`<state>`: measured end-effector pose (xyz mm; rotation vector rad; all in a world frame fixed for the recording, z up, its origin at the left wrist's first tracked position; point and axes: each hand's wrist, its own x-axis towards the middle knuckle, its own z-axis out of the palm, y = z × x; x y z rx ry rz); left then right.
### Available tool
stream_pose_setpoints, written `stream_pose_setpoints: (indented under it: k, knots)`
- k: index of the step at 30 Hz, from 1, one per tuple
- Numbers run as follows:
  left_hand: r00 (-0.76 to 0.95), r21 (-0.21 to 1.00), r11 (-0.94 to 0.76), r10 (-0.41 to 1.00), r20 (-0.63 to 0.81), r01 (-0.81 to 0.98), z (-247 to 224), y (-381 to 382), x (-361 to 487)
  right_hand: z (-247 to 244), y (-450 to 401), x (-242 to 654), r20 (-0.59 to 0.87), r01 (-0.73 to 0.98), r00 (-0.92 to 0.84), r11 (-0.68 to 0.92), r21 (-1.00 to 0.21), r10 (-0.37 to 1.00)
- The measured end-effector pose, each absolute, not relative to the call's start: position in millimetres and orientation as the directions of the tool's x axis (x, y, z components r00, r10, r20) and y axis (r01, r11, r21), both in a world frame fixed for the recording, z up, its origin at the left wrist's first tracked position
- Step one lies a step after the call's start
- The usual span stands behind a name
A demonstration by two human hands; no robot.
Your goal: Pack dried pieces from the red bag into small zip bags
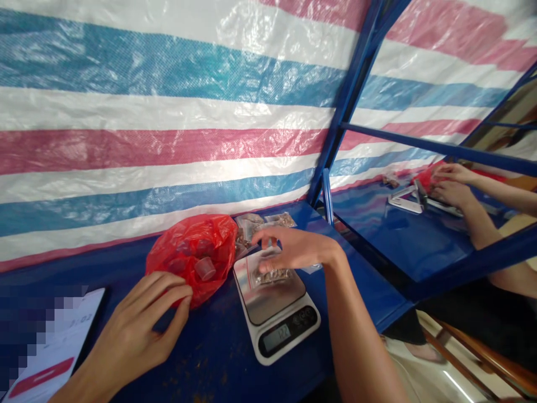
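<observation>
My left hand (142,319) is at the near edge of a red plastic bag (163,252), its thumb and fingertips closed on the rim. A small clear plastic cup (205,269) lies inside the bag. Over a white kitchen scale (260,341) with a metal plate, my right hand (293,249) hovers with thumb and fingers apart. Under that hand, a small clear zip bag (274,276) with brownish contents rests on the plate, partly covered. The lit display (277,338) shows digits that are hard to read.
More small zip bags (249,222) lie behind the scale. A phone-like screen (54,347) is at the left, partly pixelated. Blue metal frame bars (335,117) rise at the right. Beyond them, another person's hands (453,184) work at a second blue table. Striped sheeting (168,112) hangs behind.
</observation>
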<state>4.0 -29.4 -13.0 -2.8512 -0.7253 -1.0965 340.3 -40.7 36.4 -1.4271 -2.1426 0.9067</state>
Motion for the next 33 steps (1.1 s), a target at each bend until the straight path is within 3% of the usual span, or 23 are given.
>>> stream_pose_setpoints:
  k: [3,8,11,14,18,21,25,33]
  knots:
    - [0.616,0.149,-0.880,0.428,0.662,0.451,-13,-30,4,32,-44,340,-0.141,0.790,-0.372,0.233,-0.567,0.917]
    - [0.625,0.157,-0.870,0.452,0.637,0.468,-13,-28,3,27,-42,331,-0.112,0.853,-0.327,0.242,-0.463,0.938]
    - [0.610,0.157,-0.850,0.478,0.632,0.504,-12,-26,2,28,-41,329,-0.066,0.823,-0.326,0.249,-0.512,0.943]
    - [0.593,0.125,-0.807,0.520,0.615,0.577,-11,-26,0,32,-40,323,-0.040,0.728,-0.362,0.255,-0.637,0.931]
    - [0.665,0.080,-0.773,0.589,0.459,0.629,-12,-29,1,35,-38,300,0.149,0.575,-0.393,0.369,-0.731,0.907]
    - [0.727,0.126,-0.788,0.608,0.319,0.603,-13,-36,5,32,-35,278,0.312,0.604,-0.329,0.453,-0.656,0.891]
    - [0.785,0.255,-0.806,0.585,0.205,0.534,-13,-43,12,24,-33,258,0.375,0.713,-0.299,0.467,-0.523,0.877]
    - [0.807,0.317,-0.867,0.483,0.341,0.385,-9,-53,17,8,-28,251,0.388,0.774,-0.376,0.515,-0.369,0.842]
